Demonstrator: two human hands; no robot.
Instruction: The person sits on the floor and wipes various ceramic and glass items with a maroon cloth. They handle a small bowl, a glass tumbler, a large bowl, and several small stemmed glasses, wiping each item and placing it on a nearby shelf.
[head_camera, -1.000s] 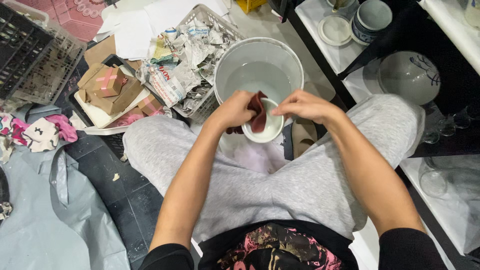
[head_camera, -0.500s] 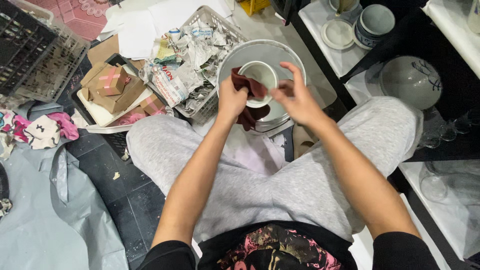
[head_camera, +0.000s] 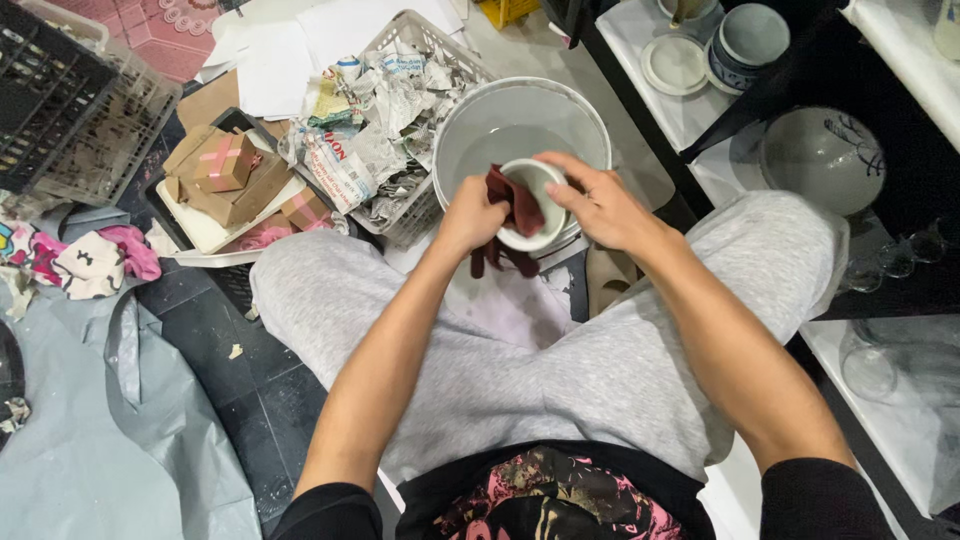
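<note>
I see, left to right: cardboard boxes (head_camera: 225, 175), basket of crumpled newspaper (head_camera: 385, 130), then left hand (head_camera: 470, 215), fingers curled, pressing a dark red cloth (head_camera: 510, 215) into a small white bowl (head_camera: 535, 205). Bowl sits over the grey water bucket (head_camera: 520, 125). Right hand (head_camera: 600, 205) grips the bowl's rim, fingers spread.

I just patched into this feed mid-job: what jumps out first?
Centre frame, the left hand presses a dark red cloth into a small white cup steadied by the right hand, above a white basin. Left of it sits a basket of crumpled newspaper.
</note>
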